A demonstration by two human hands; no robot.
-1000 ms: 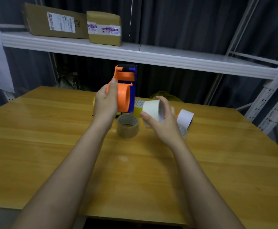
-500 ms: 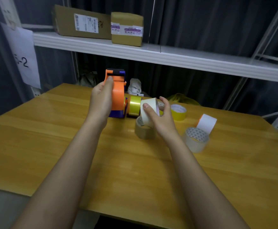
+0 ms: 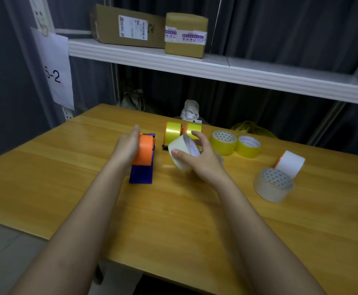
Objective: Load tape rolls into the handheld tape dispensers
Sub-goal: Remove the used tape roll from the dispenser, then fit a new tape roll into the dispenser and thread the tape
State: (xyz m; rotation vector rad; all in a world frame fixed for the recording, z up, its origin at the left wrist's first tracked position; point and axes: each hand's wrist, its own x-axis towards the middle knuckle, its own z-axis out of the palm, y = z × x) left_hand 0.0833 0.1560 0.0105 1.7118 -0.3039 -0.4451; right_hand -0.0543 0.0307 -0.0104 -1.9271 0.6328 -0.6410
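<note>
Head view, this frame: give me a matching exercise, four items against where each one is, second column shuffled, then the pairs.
Items
1. white tape roll
2. orange and blue dispenser
3. clear tape roll
4. two cardboard boxes

Places
A. on the white shelf above the table
B. lying flat on the table, far right, untouched
C. gripped in the right hand
D. on the table under the left hand

Pairs: 1-C, 2-D, 3-B, 4-A
</note>
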